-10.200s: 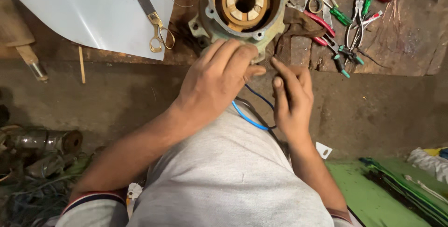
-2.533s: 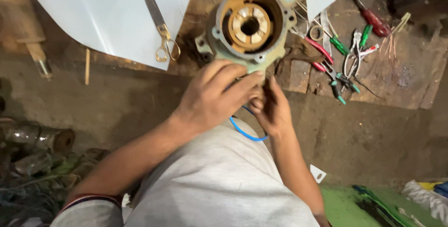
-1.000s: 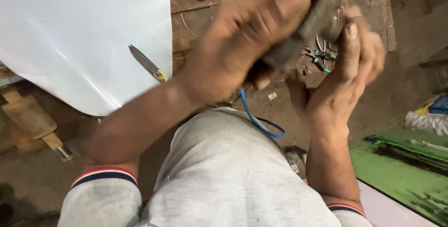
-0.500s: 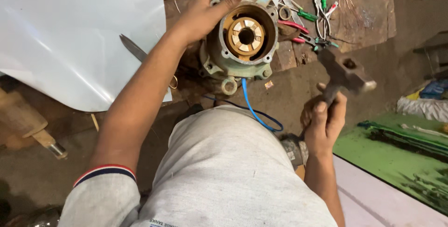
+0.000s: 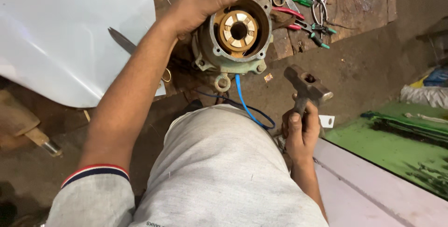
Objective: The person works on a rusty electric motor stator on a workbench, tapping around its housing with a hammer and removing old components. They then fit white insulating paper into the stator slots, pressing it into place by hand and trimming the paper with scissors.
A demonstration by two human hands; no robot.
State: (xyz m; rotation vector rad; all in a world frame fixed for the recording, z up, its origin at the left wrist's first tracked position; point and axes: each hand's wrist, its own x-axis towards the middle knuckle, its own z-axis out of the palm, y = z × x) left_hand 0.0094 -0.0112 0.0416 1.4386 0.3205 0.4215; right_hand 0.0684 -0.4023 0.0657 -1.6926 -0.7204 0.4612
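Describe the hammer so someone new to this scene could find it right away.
Start at the round green motor housing that the left hand grips. Below and to its right, the right hand holds the hammer upright by its handle. Its blunt grey metal head, unlike the coloured pliers, is off the floor.

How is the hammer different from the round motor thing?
The hammer is small, dark and held up in the right hand; the motor is big, round and greenish, lying on the floor under the left hand. The motor has a brass-coloured middle; the hammer doesn't. Both look metal.
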